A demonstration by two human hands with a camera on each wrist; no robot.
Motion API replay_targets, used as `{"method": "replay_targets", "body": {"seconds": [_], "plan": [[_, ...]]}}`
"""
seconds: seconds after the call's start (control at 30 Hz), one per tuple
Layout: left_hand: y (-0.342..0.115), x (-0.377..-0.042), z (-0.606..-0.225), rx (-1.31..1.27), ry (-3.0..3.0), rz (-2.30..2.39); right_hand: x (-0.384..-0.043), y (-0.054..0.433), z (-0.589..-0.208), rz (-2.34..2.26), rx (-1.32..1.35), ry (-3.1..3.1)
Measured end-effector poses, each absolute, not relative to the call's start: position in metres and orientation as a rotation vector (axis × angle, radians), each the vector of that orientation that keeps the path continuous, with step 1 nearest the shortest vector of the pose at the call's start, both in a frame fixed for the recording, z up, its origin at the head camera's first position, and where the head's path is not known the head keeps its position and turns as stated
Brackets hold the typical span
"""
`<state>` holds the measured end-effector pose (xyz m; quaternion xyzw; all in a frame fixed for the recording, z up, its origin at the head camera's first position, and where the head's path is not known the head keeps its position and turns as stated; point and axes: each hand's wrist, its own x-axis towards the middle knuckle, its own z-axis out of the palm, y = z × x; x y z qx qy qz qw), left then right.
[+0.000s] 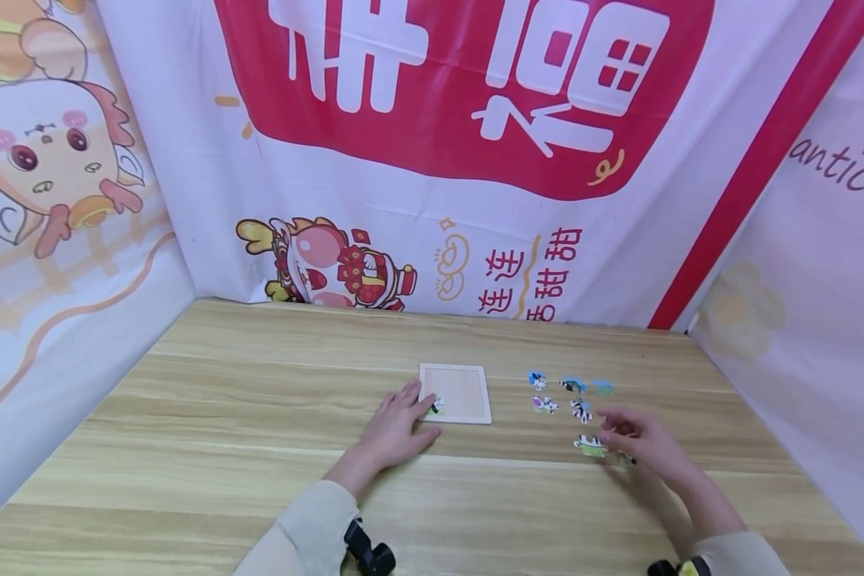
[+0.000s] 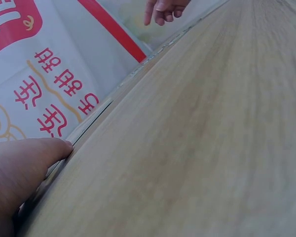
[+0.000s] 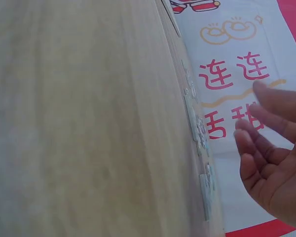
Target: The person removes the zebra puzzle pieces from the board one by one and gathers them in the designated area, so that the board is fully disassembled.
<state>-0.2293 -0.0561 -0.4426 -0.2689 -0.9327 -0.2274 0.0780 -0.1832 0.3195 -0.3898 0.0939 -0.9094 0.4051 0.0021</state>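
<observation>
My left hand [image 1: 396, 428] rests at the left edge of a square, pale wooden puzzle tray [image 1: 486, 396], fingers extended. Its fingertips touch the frame beside a puzzle piece [image 1: 437, 406] in the tray's lower left corner. The left wrist view shows the thumb of that hand [image 2: 24, 168] low against the tabletop. To the right, my right hand [image 1: 644, 440] hovers over loose puzzle pieces, closest to a green and black-striped piece [image 1: 589, 446]. Nothing shows between its loosely bent fingers in the right wrist view. Another piece [image 1: 627, 459] is partly hidden beneath this hand.
Several more puzzle pieces with blue, pink and striped prints, among them a blue one [image 1: 573, 385], lie right of the tray. The wooden table [image 1: 259, 384] meets a printed cloth backdrop [image 1: 439, 200] at the back, with cloth walls at both sides.
</observation>
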Motion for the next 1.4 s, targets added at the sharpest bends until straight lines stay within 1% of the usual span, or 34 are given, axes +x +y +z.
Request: {"method": "replay_targets", "body": {"seconds": [0.3,0.67,0.93,1.2,1.4], "plan": [[-0.057,-0.228,-0.441,-0.805,-2.800,-0.708,-0.190,0.299,-0.375,1.403,0.215,-2.808],[-0.062,-0.231,-0.441,-0.770,-2.756,-0.793,-0.206,0.258,-0.367,1.585,0.361,-2.701],[-0.068,-0.235,-0.443,-0.732,-2.763,-0.782,-0.225,0.219,-0.370,1.706,0.437,-2.613],[-0.070,-0.234,-0.441,-0.713,-2.801,-0.749,-0.237,0.176,-0.365,1.702,0.481,-2.605],[-0.071,-0.233,-0.440,-0.707,-2.812,-0.720,-0.251,0.156,-0.377,1.694,0.450,-2.672]]}}
